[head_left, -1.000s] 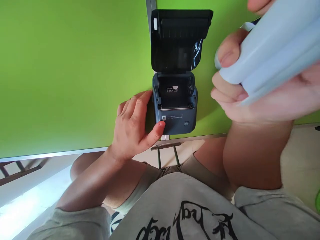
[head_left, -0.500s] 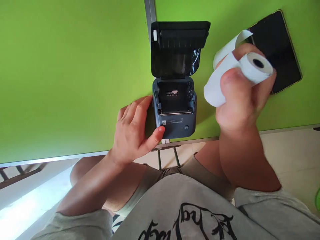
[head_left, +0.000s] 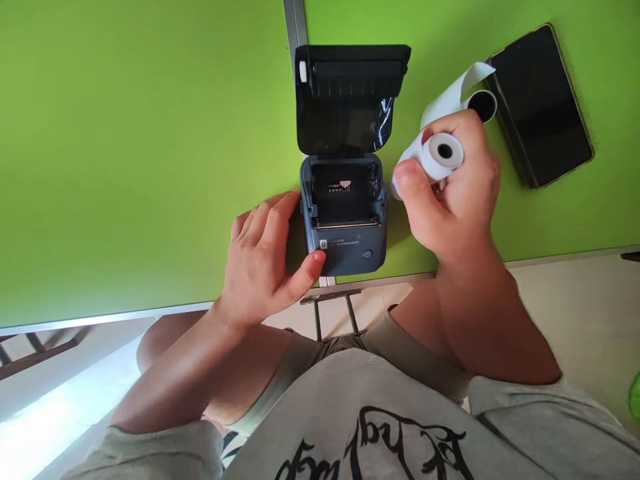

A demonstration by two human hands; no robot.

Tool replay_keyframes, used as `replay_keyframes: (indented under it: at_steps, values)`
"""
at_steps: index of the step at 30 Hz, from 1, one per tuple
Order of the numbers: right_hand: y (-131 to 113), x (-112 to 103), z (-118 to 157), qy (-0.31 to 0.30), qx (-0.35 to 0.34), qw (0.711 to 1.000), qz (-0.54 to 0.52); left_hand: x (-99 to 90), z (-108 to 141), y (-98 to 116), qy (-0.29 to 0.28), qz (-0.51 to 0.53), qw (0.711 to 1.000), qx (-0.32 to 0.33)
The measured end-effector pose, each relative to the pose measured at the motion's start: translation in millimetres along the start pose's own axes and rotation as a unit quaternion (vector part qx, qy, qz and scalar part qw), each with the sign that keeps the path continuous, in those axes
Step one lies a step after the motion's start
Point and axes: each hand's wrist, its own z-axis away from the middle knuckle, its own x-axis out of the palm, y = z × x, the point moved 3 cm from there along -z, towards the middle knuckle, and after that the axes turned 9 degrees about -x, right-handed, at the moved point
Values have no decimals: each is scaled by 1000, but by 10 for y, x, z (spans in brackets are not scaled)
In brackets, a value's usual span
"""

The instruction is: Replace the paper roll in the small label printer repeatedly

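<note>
Bracing the lid-up roll-paper printer by the near edge of the green table with a spread left hand, likely for steadiness, and gripping a white paper roll just rightward in the right hand, perhaps against unwinding!

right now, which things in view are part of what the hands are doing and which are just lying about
In use:
- compact roll-paper printer, cover open, left hand against it
- small white paper roll, gripped in right hand

Probably just lying about:
- dark-screened phone or tablet
- second white roll, partly behind right hand; its role is unclear
</note>
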Motion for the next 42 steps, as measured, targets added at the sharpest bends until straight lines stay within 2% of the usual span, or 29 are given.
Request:
replay_keyframes:
  at_steps: [3,8,11,13,15,17,19,20,24,27,30,34,36,42]
  values:
    - [44,-11,2,-16,7,1000,4,-3,0,-3,1,-3,1000,-1]
    - [102,-5,15,-42,-29,998,46,-8,-1,-4,5,-4,1000,6]
    - [86,12,28,-44,-17,999,8,-9,1,1,4,-3,1000,5]
    - [44,-6,21,-4,-7,999,-48,-8,5,2,1,-4,1000,3]
    - [12,-66,-1,68,-9,993,-91,-6,9,0,1,-4,1000,3]
    - [29,-168,-28,160,-22,982,-101,-1,10,-7,5,-3,1000,7]
    - [119,-259,-55,202,-28,976,-81,6,8,-14,12,0,1000,16]
    - [187,-286,-68,196,-24,978,-67,10,6,-19,15,1,1000,19]
    - [461,-266,-72,99,25,995,1,22,2,-35,22,2,1000,23]
    - [541,-181,-59,42,68,996,47,19,6,-35,20,3,1000,24]
    - [554,-140,-74,54,79,993,64,11,9,-29,19,3,999,26]
    - [591,-143,-94,99,27,995,-5,5,8,-21,16,0,999,28]
    - [614,-144,-90,101,6,995,-4,4,7,-18,15,-1,999,30]
    - [680,-142,-70,75,34,985,154,6,7,-14,23,-9,999,30]
